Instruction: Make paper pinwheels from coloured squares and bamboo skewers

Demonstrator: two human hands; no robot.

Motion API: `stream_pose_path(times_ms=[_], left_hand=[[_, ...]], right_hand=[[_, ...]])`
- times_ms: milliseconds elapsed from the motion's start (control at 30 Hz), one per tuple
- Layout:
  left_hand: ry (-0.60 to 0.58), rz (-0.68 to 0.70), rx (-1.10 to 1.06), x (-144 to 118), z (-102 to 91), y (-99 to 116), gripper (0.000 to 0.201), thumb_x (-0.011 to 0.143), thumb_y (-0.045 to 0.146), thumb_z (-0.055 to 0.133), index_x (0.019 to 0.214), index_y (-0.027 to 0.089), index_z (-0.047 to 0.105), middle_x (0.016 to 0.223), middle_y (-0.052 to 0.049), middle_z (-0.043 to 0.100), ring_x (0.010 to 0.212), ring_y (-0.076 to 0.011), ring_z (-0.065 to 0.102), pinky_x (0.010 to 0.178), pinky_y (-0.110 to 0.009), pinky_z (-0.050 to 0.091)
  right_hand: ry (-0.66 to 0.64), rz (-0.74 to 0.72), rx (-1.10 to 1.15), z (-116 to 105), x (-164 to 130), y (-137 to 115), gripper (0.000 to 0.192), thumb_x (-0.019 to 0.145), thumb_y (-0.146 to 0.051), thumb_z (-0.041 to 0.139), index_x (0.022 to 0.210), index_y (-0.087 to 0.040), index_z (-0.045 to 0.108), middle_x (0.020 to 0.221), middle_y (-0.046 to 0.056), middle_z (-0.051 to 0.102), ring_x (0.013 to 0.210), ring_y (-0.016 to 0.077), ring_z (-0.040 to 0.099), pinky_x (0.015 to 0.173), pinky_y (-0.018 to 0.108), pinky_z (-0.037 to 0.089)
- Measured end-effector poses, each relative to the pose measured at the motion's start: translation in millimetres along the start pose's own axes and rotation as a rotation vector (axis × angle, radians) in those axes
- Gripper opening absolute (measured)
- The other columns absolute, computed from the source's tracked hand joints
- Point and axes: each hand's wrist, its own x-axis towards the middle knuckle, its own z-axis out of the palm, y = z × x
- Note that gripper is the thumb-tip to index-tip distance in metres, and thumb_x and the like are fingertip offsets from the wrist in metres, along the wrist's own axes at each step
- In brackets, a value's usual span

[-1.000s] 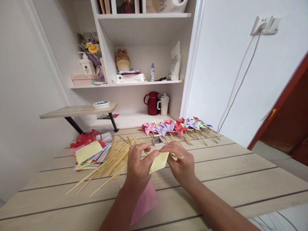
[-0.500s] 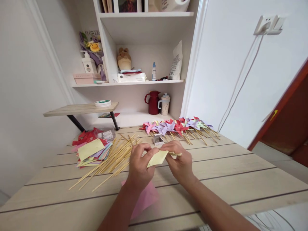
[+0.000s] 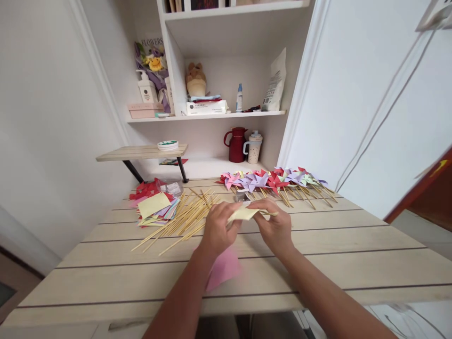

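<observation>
Both hands are raised over the middle of the table, pinching one piece of pale yellow paper [image 3: 243, 214] between them. My left hand [image 3: 219, 226] grips its left side, fingers on top and thumb below. On the other side my right hand [image 3: 274, 223] is closed on the right part of the paper, and a yellow corner sticks out past its fingers. Below my left wrist lies a pink sheet of paper [image 3: 224, 268], partly covered by the forearm. Just behind the hands sits a small clear box [image 3: 242, 196].
Thin wooden sticks [image 3: 187, 219] lie loose left of my hands, beside a stack of coloured paper [image 3: 155, 207]. Finished paper pinwheels [image 3: 271, 181] on sticks lie at the back right. A small raised shelf [image 3: 141, 152] and a red jug [image 3: 236, 144] stand behind.
The camera view has shifted, so the scene sits further right and the table's front edge shows. Both hands keep hold of the yellow paper, whose left part now appears flatter.
</observation>
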Motion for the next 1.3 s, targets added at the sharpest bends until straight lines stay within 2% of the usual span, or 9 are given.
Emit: stream_pose_path(times_ms=[100, 233, 267, 400, 533, 733, 867, 1167, 1300], left_hand=[[0.148, -0.325, -0.264, 5.7, -14.5, -8.7, 0.035, 0.094, 0.035, 0.053, 0.122, 0.02, 0.063, 0.085, -0.004, 0.067, 0.078, -0.0169, 0.062, 0.078, -0.032, 0.048], [0.797, -0.801, -0.446, 9.6, -42.5, -32.5, 0.03, 0.084, 0.039, 0.059, 0.099, 0.016, 0.07, 0.069, 0.001, 0.06, 0.062, -0.011, 0.055, 0.067, -0.026, 0.045], [0.878, -0.857, -0.429, 8.7, -50.0, -38.6, 0.026, 0.081, 0.035, 0.06, 0.093, 0.015, 0.07, 0.066, 0.003, 0.057, 0.059, -0.0098, 0.052, 0.064, -0.024, 0.044], [0.946, -0.948, -0.391, -2.6, -75.3, -47.3, 0.019, 0.074, 0.028, 0.057, 0.081, 0.014, 0.067, 0.06, 0.005, 0.052, 0.053, -0.0086, 0.047, 0.06, -0.025, 0.041], [0.852, -0.901, -0.291, -16.3, -87.8, -33.2, 0.02, 0.074, 0.03, 0.064, 0.084, 0.015, 0.072, 0.063, 0.004, 0.058, 0.059, -0.0109, 0.051, 0.063, -0.025, 0.041], [0.193, -0.652, 0.286, -28.0, -86.1, -35.2, 0.025, 0.089, 0.031, 0.051, 0.093, 0.019, 0.072, 0.086, -0.005, 0.07, 0.081, -0.0205, 0.063, 0.076, -0.032, 0.049], [-0.064, -0.582, 0.392, -37.7, -74.5, -42.8, 0.015, 0.077, 0.016, 0.062, 0.073, 0.024, 0.073, 0.086, -0.005, 0.07, 0.091, -0.0256, 0.062, 0.088, -0.04, 0.044], [-0.313, -0.444, 0.729, -43.1, -58.9, -40.8, 0.018, 0.088, 0.016, 0.058, 0.089, 0.025, 0.073, 0.104, -0.007, 0.069, 0.106, -0.0266, 0.057, 0.096, -0.046, 0.035], [-0.29, -0.442, 0.774, -45.7, -58.9, -41.6, 0.018, 0.089, 0.019, 0.058, 0.089, 0.026, 0.074, 0.106, -0.007, 0.07, 0.108, -0.027, 0.058, 0.098, -0.047, 0.035]], right_hand=[[0.09, 0.085, -0.014, -4.7, 1.7, 7.5, 0.006, 0.085, -0.02, 0.064, 0.086, -0.023, 0.07, 0.084, 0.003, 0.072, 0.079, 0.021, 0.066, 0.074, 0.035, 0.051], [0.211, 0.301, -0.006, -9.2, 3.5, 20.2, 0.008, 0.082, -0.027, 0.068, 0.084, -0.021, 0.071, 0.079, 0.002, 0.072, 0.073, 0.0207, 0.065, 0.069, 0.034, 0.051], [0.232, 0.349, 0.018, -9.4, 4.0, 22.8, 0.009, 0.081, -0.029, 0.069, 0.084, -0.021, 0.071, 0.079, 0.003, 0.072, 0.073, 0.0209, 0.065, 0.068, 0.034, 0.051], [0.285, 0.461, 0.105, -7.1, 5.4, 28.6, 0.016, 0.076, -0.033, 0.073, 0.083, -0.019, 0.07, 0.08, 0.003, 0.07, 0.075, 0.0207, 0.064, 0.068, 0.034, 0.05], [0.295, 0.495, 0.164, -4.6, 6.5, 28.0, 0.019, 0.073, -0.034, 0.075, 0.082, -0.018, 0.07, 0.078, 0.003, 0.07, 0.073, 0.0201, 0.062, 0.066, 0.033, 0.049], [0.247, 0.515, 0.168, -3.5, 6.1, 28.1, 0.018, 0.073, -0.035, 0.075, 0.078, -0.018, 0.071, 0.076, 0.003, 0.068, 0.069, 0.0183, 0.06, 0.064, 0.032, 0.047], [0.236, 0.54, 0.196, -2.7, 4.4, 31.1, 0.023, 0.071, -0.037, 0.077, 0.081, -0.018, 0.072, 0.078, 0.004, 0.07, 0.069, 0.0189, 0.059, 0.064, 0.033, 0.047], [0.222, 0.554, 0.23, -2.8, 6.4, 29.3, 0.023, 0.071, -0.037, 0.078, 0.081, -0.018, 0.072, 0.076, 0.004, 0.07, 0.068, 0.0186, 0.06, 0.061, 0.031, 0.047], [0.227, 0.569, 0.225, -2.9, 6.7, 29.7, 0.024, 0.072, -0.037, 0.077, 0.083, -0.017, 0.073, 0.075, 0.004, 0.07, 0.068, 0.0192, 0.061, 0.063, 0.032, 0.048]])
